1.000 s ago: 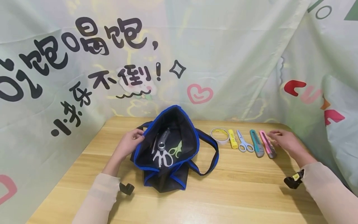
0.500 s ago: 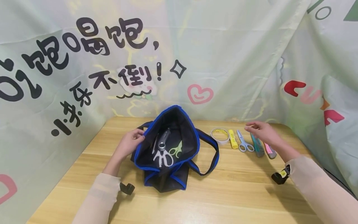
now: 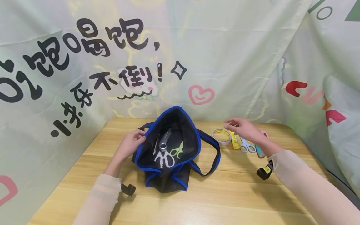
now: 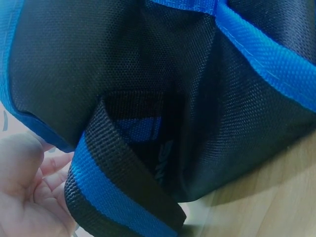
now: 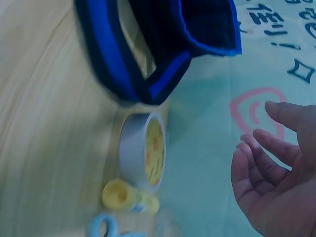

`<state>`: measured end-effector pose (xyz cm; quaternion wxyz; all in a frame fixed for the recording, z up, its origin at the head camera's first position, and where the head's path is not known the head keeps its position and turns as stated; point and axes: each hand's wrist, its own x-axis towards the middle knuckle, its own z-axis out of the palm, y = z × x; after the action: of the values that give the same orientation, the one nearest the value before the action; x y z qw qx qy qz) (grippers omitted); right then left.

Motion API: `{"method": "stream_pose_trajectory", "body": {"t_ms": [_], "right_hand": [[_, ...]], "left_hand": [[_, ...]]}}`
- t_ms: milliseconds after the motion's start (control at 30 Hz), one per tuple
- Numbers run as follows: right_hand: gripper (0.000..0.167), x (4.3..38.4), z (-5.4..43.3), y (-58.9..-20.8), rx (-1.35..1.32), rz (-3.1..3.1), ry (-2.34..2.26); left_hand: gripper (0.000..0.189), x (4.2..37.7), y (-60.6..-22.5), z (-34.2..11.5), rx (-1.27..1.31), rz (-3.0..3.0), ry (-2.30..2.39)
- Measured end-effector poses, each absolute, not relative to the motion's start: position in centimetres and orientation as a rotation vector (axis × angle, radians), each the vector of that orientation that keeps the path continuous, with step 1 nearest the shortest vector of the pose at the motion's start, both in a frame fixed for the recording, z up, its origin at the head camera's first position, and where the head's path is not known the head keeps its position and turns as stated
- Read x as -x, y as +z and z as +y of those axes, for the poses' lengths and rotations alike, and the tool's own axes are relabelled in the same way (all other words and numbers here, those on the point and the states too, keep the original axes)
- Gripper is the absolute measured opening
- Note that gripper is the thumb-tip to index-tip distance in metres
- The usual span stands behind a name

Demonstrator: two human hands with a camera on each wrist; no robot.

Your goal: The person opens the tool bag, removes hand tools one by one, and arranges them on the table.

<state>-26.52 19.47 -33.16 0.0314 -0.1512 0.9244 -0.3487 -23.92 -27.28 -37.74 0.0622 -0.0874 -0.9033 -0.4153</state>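
Note:
A black bag with blue trim (image 3: 184, 131) stands with its mouth tipped toward the head camera. My left hand (image 3: 130, 143) pinches the bag's left rim, thumb and fingers meeting at the blue edge; in the left wrist view the strap (image 4: 113, 182) partly covers that hand. Inside lie white-handled scissors (image 3: 165, 158), small green scissors (image 3: 177, 151) and a grey metal tool (image 3: 166, 137). My right hand (image 3: 244, 128) hovers with relaxed fingers and holds nothing. Just below and left of it are a tape roll (image 3: 224, 143) and a yellow glue stick (image 3: 234, 142).
Light-blue scissors (image 3: 248, 147), a teal box cutter (image 3: 260, 152) and a pink box cutter (image 3: 265, 133) lie in the row under my right forearm, partly hidden. The bag's right handle (image 3: 216, 156) loops out over the wooden table (image 3: 219, 200). A printed curtain (image 3: 239, 62) hangs behind.
My right hand has swept left, from beside the pink box cutter to above the glue stick and near the tape roll. My left hand and the bag have stayed in place.

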Motion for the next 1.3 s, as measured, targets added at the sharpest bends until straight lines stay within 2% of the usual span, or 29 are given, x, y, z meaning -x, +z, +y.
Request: {"method": "stream_pose_trajectory", "body": {"t_ms": [300, 667, 1033, 1300], "right_hand": [[0.045, 27.2, 15.1, -31.8, 0.563, 2.814, -1.079], [0.044, 27.9, 8.9, -30.9, 0.696, 2.777, -1.003], [0.04, 29.8, 2.2, -29.6, 0.696, 2.739, -1.015], [0.037, 31.1, -1.0, -30.8, 0.608, 2.701, -1.086]], "left_hand": [[0.021, 24.1, -37.9, -27.1, 0.275, -2.73, -1.268], [0.022, 24.2, -38.0, -27.0, 0.287, -2.721, -1.275], [0.022, 24.3, -37.8, -27.6, 0.301, -2.701, -1.292], [0.022, 24.0, -37.7, -27.8, 0.29, -2.71, -1.302]]}}
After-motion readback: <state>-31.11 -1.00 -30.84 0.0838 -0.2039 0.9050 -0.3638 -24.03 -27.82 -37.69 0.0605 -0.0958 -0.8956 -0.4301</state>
